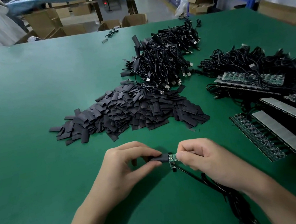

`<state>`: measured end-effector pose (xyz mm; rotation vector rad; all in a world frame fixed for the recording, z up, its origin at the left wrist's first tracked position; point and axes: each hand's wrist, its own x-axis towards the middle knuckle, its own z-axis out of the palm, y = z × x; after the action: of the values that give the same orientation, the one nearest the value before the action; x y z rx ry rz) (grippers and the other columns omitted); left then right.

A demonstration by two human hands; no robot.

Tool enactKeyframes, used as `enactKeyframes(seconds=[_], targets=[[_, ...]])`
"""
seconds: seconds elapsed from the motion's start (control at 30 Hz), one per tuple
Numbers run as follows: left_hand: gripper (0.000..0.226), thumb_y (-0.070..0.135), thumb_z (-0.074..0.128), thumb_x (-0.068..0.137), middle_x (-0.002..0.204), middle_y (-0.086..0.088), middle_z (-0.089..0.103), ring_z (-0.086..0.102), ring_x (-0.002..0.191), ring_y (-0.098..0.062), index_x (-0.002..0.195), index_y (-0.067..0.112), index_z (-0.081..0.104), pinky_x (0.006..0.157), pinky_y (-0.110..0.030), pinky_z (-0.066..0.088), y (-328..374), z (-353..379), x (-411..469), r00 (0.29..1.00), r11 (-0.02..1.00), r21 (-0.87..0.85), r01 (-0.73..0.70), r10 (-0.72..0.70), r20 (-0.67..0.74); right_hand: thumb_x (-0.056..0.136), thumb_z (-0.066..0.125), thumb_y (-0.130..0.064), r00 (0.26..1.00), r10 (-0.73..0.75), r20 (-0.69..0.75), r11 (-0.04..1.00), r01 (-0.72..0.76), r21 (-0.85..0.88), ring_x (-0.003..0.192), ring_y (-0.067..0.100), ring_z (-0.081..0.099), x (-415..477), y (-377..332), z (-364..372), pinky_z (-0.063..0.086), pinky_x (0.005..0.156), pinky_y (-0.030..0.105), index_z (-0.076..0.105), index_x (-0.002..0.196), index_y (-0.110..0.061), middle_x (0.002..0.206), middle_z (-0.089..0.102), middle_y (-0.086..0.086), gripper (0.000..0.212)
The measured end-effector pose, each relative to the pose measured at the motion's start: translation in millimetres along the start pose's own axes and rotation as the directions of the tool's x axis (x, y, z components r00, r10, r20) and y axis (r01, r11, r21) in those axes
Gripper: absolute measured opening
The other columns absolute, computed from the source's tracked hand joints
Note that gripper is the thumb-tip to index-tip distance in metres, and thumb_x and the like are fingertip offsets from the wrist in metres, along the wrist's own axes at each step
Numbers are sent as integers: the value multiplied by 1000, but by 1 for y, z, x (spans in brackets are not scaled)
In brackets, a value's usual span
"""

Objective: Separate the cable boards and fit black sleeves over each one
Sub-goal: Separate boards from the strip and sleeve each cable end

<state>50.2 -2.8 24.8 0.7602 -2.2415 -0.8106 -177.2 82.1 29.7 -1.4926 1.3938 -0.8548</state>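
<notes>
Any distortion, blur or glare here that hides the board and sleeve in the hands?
Head view: wide-angle bending bows the table's far edge; light is even, with soft shadows under the left hand and right hand; no glare on the green surface; the board and black sleeve are fairly sharp, parts too small to read.

body | left hand (124, 167) — bare, slim fingers, lower centre of frame | right hand (208, 158) — bare, slim fingers, just right of it | left forearm (86, 219) uncovered to bottom edge | right forearm (279, 198) uncovered to lower right corner
</notes>
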Motion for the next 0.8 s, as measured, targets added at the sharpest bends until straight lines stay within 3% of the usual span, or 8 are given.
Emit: enactKeyframes(seconds=[0.1, 0.27, 0.43, 0.53, 0.67, 0.8], targets=[[15, 28, 83, 82, 92, 17, 74, 71, 85, -5, 96, 24, 82, 75, -7, 44, 0, 0, 0, 1000, 1000, -17, 10, -9, 24, 87, 53, -57, 1000, 9, 7, 1000, -9, 9, 60, 18, 29, 0, 1, -1, 23, 58, 39, 53, 72, -24, 63, 36, -5, 36], [14, 30, 82, 82, 89, 18, 74, 71, 83, -6, 95, 25, 82, 72, -17, 50, -1, 0, -2, 997, 998, -31, 49, -48, 53, 91, 53, -52, 1000, 0, -7, 993, -1, -114, 54, 11, 30, -1, 4, 1, 25, 52, 33, 53, 74, -21, 57, 37, -11, 35], [14, 27, 83, 84, 92, 16, 73, 71, 86, -4, 98, 23, 82, 79, -14, 50, 4, 4, -2, 996, 1000, -30, 8, -5, 94, 91, 51, -55, 1000, 10, 11, 989, -8, -145, 54, 10, 30, -2, 5, 5, 25, 52, 31, 56, 75, -24, 58, 39, -9, 35], [14, 22, 84, 84, 91, 15, 74, 71, 85, -5, 97, 23, 82, 79, -14, 50, 5, 4, -1, 999, 1000, -13, -6, 7, 33, 88, 54, -63, 1000, 23, 16, 996, -22, -81, 57, 16, 35, -1, 3, 0, 29, 58, 36, 67, 84, -26, 61, 44, -7, 39], [14, 20, 83, 83, 91, 14, 74, 70, 84, -7, 97, 21, 82, 75, -15, 49, 4, 3, -1, 999, 1000, -1, -7, 7, -40, 89, 57, -59, 999, 0, 33, 1000, 1, -30, 67, 30, 53, -3, 0, -5, 45, 68, 52, 72, 90, -25, 68, 60, -7, 38], [14, 20, 83, 84, 92, 14, 73, 70, 85, -7, 98, 21, 82, 78, -13, 49, 5, 4, -2, 999, 1000, -13, -18, 18, -33, 88, 59, -54, 1000, 0, 22, 1000, 0, -15, 65, 22, 47, -1, 2, -3, 39, 64, 45, 72, 87, -25, 68, 57, -7, 32]])
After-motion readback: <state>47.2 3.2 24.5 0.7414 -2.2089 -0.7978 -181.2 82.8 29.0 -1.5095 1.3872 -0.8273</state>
